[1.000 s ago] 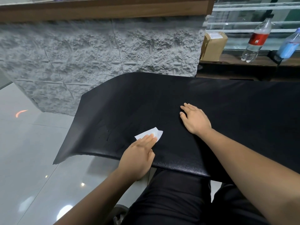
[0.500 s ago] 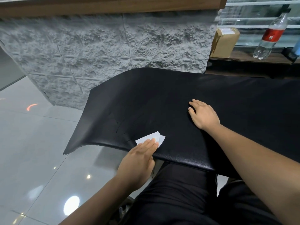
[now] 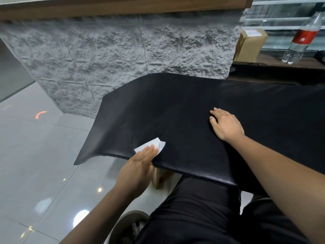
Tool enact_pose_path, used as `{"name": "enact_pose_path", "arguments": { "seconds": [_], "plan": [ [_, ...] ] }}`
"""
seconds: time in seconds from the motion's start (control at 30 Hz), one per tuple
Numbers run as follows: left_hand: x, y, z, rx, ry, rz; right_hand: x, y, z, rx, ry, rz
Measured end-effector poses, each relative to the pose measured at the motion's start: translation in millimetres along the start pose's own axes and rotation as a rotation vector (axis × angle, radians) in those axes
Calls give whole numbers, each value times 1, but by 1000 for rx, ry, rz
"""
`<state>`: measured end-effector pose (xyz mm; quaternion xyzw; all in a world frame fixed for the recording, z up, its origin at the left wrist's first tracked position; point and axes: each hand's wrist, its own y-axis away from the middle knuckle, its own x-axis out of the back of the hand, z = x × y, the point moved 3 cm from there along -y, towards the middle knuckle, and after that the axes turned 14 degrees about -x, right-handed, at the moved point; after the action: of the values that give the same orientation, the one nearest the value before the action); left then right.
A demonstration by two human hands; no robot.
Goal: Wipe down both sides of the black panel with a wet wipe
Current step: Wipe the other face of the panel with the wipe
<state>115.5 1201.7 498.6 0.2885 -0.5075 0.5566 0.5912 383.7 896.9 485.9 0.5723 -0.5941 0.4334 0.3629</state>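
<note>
A large black textured panel (image 3: 184,110) lies across my lap, its left end sticking out over the floor and curving down. My left hand (image 3: 139,164) presses a white wet wipe (image 3: 153,144) flat onto the panel's near edge with straight fingers; part of the wipe is hidden under them. My right hand (image 3: 226,125) rests flat on the middle of the panel, fingers spread and pointing left. Only the panel's upper face is visible.
A grey rough stone counter front (image 3: 123,50) stands just behind the panel. To the right, a dark shelf (image 3: 274,62) holds a brown cardboard box (image 3: 249,45) and a plastic bottle with a red label (image 3: 302,37). Glossy grey floor tiles (image 3: 35,155) lie to the left.
My left hand has slid the wipe toward the panel's near edge and a little left. My right hand stays flat in the same place. The camera has turned slightly left.
</note>
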Motion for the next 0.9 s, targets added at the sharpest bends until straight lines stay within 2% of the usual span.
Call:
{"name": "enact_pose_path", "arguments": {
  "seconds": [0.23, 0.43, 0.6, 0.9],
  "plan": [
    [7, 3, -26, 154, -9, 45, 1, 0, 0, 2, 1, 2],
    [-6, -3, -5, 217, 6, 95, 1, 1, -1, 0, 0, 5],
    [-13, -15, 11, 158, 6, 82, 1, 1, -1, 5, 2, 16],
    [-23, -29, 43, -88, -7, -8, 1, 2, -1, -5, -2, 5]
  ]
}}
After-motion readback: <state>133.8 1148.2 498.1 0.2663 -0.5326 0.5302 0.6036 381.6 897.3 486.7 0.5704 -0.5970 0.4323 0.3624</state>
